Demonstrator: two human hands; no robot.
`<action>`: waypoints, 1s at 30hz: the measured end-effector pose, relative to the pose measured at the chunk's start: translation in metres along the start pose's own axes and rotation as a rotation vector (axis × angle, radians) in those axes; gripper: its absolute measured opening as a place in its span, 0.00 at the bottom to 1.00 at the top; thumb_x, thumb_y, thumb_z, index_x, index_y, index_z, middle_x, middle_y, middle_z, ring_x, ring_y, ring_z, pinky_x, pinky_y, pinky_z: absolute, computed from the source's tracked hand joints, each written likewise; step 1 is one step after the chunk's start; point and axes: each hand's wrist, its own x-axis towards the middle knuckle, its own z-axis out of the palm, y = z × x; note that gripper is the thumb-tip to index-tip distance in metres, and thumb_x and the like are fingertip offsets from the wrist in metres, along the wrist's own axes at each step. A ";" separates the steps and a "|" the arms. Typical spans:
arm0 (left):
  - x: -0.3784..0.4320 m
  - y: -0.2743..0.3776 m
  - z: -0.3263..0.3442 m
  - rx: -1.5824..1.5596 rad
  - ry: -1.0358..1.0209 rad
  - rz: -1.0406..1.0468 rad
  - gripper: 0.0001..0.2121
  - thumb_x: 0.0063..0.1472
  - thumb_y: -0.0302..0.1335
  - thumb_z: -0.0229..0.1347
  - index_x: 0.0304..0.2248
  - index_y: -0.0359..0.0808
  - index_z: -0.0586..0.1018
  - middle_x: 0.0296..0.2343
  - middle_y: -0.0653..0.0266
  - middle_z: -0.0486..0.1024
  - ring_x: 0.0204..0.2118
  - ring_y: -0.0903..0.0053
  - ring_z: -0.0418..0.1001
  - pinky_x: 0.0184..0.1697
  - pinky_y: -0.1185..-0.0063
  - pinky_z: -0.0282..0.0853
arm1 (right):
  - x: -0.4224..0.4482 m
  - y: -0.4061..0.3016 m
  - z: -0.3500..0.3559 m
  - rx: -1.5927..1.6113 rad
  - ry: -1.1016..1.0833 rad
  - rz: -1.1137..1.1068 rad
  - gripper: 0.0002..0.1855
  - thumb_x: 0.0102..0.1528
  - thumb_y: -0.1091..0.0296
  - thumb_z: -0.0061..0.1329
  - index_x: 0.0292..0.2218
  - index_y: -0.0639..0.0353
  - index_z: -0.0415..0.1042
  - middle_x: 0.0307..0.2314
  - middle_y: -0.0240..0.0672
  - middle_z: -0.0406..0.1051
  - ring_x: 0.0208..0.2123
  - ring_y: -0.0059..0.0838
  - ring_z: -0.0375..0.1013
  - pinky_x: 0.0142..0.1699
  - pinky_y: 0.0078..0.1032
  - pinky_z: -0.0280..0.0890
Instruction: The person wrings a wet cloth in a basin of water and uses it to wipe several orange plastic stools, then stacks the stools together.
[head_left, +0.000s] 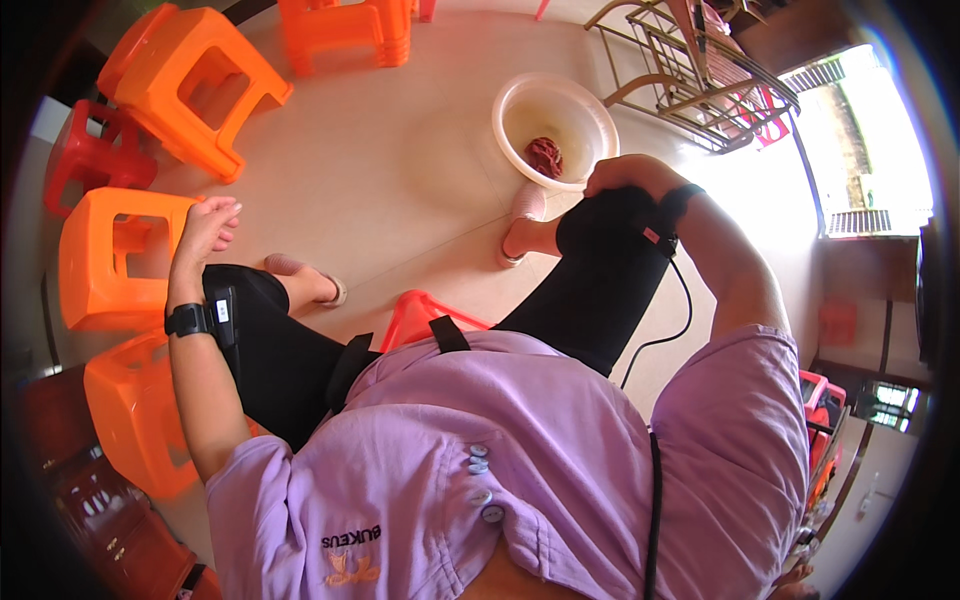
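Note:
My left hand (211, 229) is raised above my left knee, in front of an orange plastic stool (82, 262). Its fingers are loosely curled and hold nothing. A black wrist strap (185, 320) circles that wrist. My right hand (630, 176) rests on my right knee, in black trousers (600, 285); its fingertips are hidden from view. Just past this hand a white plastic basin (504, 112) stands on the floor. In it lies a wet-looking dark red cloth (544, 157), in what appears to be shallow water. I sit on a red plastic stool (420, 315).
Several orange stools (202, 90) and a red stool (97, 150) line the left side. A metal-framed rack or chair (682, 97) stands beyond the basin. A black cable (686, 315) hangs by my right leg. Bright daylight enters through an opening (855, 142) at right.

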 end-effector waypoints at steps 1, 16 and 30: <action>0.004 -0.003 0.001 -0.019 -0.019 0.012 0.20 0.56 0.40 0.55 0.43 0.34 0.73 0.25 0.67 0.71 0.21 0.85 0.66 0.20 0.87 0.63 | 0.000 0.007 -0.002 0.038 0.036 -0.085 0.19 0.50 0.56 0.48 0.34 0.66 0.76 0.33 0.45 0.74 0.38 0.35 0.72 0.47 0.31 0.62; 0.008 0.001 0.005 0.027 0.017 0.005 0.18 0.54 0.41 0.58 0.39 0.36 0.76 0.25 0.68 0.72 0.21 0.85 0.66 0.21 0.87 0.63 | 0.040 0.020 -0.002 -0.052 -0.118 0.251 0.16 0.47 0.56 0.52 0.33 0.58 0.78 0.25 0.34 0.74 0.27 0.28 0.72 0.33 0.28 0.67; -0.013 0.017 -0.014 -0.087 0.054 0.057 0.18 0.55 0.38 0.57 0.42 0.35 0.76 0.27 0.67 0.75 0.23 0.85 0.70 0.26 0.87 0.66 | 0.045 0.005 -0.020 0.663 0.632 0.186 0.14 0.53 0.56 0.48 0.30 0.58 0.70 0.17 0.34 0.72 0.16 0.23 0.71 0.21 0.19 0.62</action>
